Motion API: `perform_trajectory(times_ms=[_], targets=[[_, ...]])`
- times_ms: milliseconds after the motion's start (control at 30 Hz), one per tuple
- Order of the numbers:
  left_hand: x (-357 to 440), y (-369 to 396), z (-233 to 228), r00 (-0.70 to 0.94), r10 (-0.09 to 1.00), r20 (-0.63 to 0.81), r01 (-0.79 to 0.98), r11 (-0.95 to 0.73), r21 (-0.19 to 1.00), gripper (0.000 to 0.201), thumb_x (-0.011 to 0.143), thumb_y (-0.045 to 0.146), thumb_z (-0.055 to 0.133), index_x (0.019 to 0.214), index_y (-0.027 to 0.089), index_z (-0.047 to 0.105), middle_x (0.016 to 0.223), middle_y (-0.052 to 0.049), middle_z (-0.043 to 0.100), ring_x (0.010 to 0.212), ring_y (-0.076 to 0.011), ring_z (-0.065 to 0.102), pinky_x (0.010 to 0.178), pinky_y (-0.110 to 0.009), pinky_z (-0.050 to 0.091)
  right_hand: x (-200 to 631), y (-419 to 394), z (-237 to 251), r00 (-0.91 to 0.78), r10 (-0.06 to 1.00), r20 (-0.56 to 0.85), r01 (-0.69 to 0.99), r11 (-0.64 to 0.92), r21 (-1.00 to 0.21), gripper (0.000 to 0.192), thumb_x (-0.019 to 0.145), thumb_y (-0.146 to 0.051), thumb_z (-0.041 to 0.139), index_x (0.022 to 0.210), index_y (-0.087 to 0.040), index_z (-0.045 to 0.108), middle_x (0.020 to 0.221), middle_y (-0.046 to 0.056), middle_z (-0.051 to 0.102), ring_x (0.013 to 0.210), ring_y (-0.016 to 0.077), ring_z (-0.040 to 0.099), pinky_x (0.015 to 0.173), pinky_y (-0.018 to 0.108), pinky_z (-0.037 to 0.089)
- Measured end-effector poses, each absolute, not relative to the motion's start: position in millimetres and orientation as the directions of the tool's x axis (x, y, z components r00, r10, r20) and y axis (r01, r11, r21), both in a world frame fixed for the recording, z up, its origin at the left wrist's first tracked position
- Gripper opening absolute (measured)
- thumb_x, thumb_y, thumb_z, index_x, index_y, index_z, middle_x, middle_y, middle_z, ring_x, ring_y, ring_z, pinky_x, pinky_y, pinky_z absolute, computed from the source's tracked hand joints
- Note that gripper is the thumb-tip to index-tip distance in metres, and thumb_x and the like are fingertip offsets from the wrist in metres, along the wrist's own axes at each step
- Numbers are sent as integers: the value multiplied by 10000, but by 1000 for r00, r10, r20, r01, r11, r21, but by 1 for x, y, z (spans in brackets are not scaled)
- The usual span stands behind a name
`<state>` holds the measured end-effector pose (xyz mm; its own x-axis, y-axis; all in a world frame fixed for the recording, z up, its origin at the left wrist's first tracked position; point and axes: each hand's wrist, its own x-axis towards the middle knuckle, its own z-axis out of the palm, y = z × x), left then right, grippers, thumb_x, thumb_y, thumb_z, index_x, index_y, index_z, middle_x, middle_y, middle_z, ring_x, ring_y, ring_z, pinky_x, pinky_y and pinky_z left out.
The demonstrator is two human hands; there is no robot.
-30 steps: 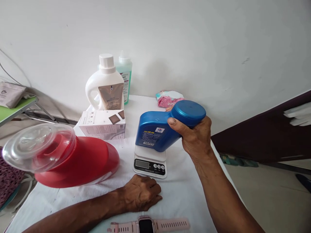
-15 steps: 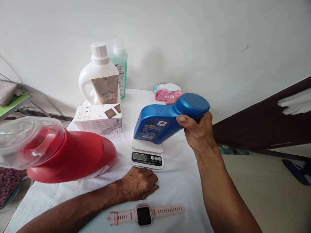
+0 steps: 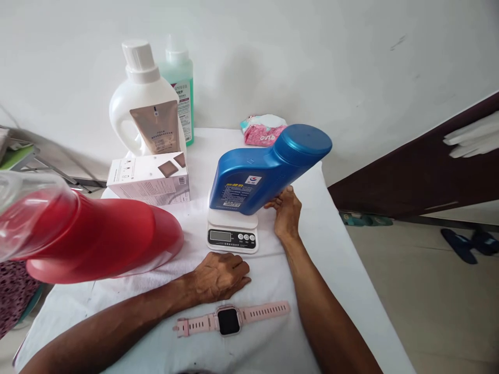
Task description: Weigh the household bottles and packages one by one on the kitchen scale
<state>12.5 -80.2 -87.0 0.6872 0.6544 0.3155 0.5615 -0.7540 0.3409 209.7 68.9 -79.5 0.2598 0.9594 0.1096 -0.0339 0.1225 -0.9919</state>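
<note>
A blue bottle (image 3: 237, 184) on a white scale (image 3: 233, 236) blocks the middle of a cloth-covered table (image 3: 358, 311), its angled neck jutting right. A narrow lane, wide enough for a slim reach, runs leftward between it and a box (image 3: 150, 179), widening toward the wall (image 3: 312, 62). A red bottle (image 3: 113, 234) bars the near left; the left hand (image 3: 220, 275) obstructs the scale's front. Passage is broader right of the right forearm, though any gap between blue bottle and right hand (image 3: 287, 213) is hard to judge.
</note>
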Motion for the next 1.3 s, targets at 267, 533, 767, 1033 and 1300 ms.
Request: perform_trajectory(times_ms=[267,533,767,1033,1300], targets=[[12,-80,-85,689,656,309,554,-751,359,247,1100,304,491,920,172,597,808,-26,649,689,-162,610,567,-297,413,210,70,-78,217,966,139,102,119,-988,637,945,-826,521,716,-234,583,653,17,645,589,167,617,580,314,486],[11,-80,-84,678,659,327,560,-750,352,271,1100,315,494,892,175,595,796,-18,651,683,-156,609,556,-299,398,208,67,-69,209,965,155,172,120,-978,643,921,-844,510,689,-247,562,617,11,621,577,173,592,589,323,497],[12,-80,-84,680,662,314,557,-746,366,265,1101,311,485,900,176,593,800,-19,644,679,-156,608,553,-303,416,210,67,-72,183,968,174,216,133,-967,605,952,-797,511,689,-255,563,629,10,622,600,184,591,620,333,499],[11,-79,-84,680,669,300,558,-738,380,270,1104,320,486,901,176,591,800,-24,643,684,-155,615,561,-302,426,209,67,-72,184,969,165,232,121,-965,607,939,-806,515,686,-257,566,640,9,624,615,185,586,631,328,497],[12,-81,-84,657,670,344,552,-739,385,255,1093,305,515,881,180,583,790,-21,651,671,-153,619,570,-296,437,215,68,-51,165,975,150,-59,162,-985,647,795,-898,641,928,-265,654,927,36,724,881,220,704,734,329,560]])
